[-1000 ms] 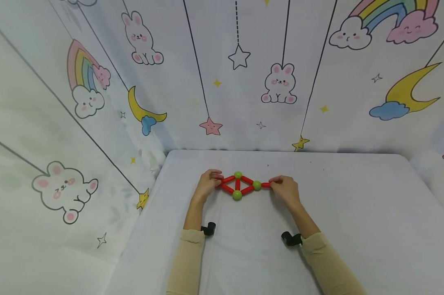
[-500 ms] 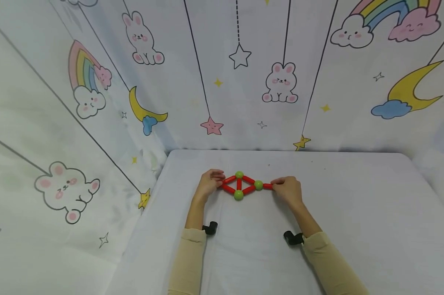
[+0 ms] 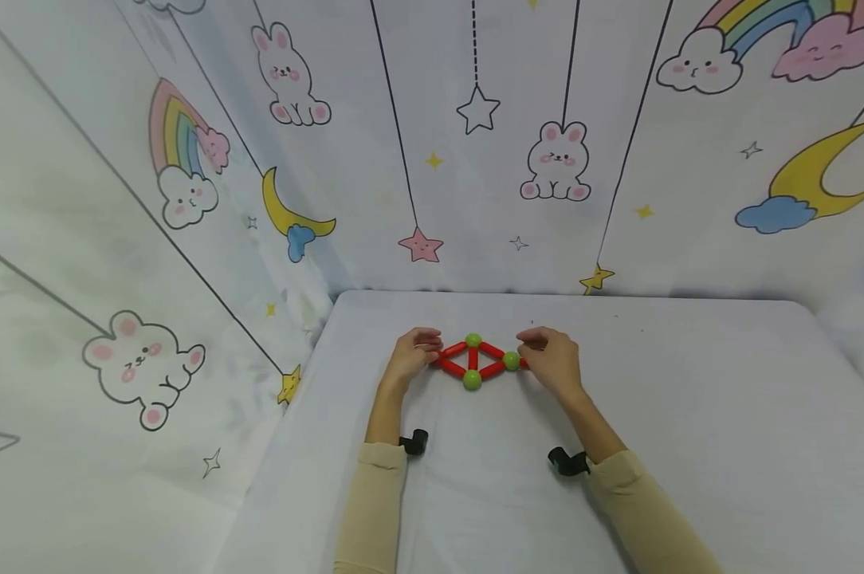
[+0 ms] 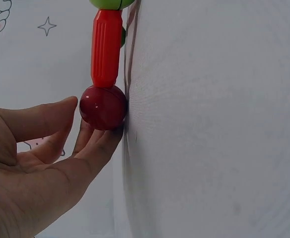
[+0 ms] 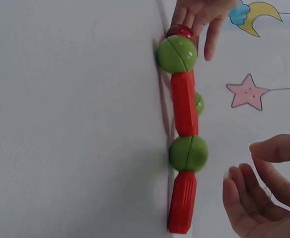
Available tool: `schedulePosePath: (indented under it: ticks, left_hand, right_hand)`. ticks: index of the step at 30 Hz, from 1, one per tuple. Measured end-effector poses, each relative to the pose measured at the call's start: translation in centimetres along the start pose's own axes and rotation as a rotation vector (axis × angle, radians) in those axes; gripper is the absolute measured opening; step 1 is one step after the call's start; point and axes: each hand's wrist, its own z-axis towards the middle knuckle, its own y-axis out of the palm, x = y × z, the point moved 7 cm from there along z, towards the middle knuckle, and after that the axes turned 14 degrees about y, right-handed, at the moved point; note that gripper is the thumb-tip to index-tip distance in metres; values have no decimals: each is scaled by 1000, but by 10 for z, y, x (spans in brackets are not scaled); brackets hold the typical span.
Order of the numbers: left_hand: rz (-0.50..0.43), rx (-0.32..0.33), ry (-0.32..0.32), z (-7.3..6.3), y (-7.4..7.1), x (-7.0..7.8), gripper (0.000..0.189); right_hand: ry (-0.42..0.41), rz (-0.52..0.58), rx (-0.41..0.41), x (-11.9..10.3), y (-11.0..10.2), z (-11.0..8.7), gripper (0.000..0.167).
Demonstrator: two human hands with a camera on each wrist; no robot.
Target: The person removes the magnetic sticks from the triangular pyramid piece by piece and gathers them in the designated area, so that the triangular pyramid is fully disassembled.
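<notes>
A flat diamond of red rods (image 3: 473,359) and green balls (image 3: 472,379) lies on the white table, with a crossbar through its middle. Its left corner is a dark red ball (image 4: 104,107). My left hand (image 3: 409,355) is at that ball: the fingertips touch its underside, while the thumb tip stands slightly apart. From the right green ball (image 5: 188,153) one more red rod (image 5: 182,203) sticks out, its far end free. Beside this rod my right hand (image 5: 269,186) hovers with loosely bent fingers, holding nothing. In the head view the right hand (image 3: 552,363) hides much of the rod.
A white cloth covers the table (image 3: 690,414). Behind it hangs a white curtain (image 3: 360,143) printed with rabbits, stars and moons. Dark wrist cameras (image 3: 567,462) sit on both forearms.
My right hand has let go of the end rod and shifted left and slightly away from me, over it. The left hand stays by the red ball. The head view has turned slightly left.
</notes>
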Motion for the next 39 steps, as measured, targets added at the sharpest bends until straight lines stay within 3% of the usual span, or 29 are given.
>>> schedulePosePath:
  ticks: [7, 14, 22, 31, 39]
  left_hand:
    - [-67, 28, -19, 0, -2, -2, 45]
    - [-101, 25, -65, -4, -2, -7, 44]
    - [-149, 27, -28, -4, 1, -3, 49]
    - [-26, -48, 10, -4, 15, -3, 54]
    - [-36, -94, 50, -3, 29, 1, 56]
  right_hand:
    - [-64, 31, -102, -28, 34, -5, 23]
    - [-85, 6, -201, -42, 70, -13, 29]
    - [-108, -62, -280, -51, 101, -20, 36]
    - [-196, -241, -179, -51, 109, -27, 37]
    - [-226, -279, -84, -49, 106, -24, 36]
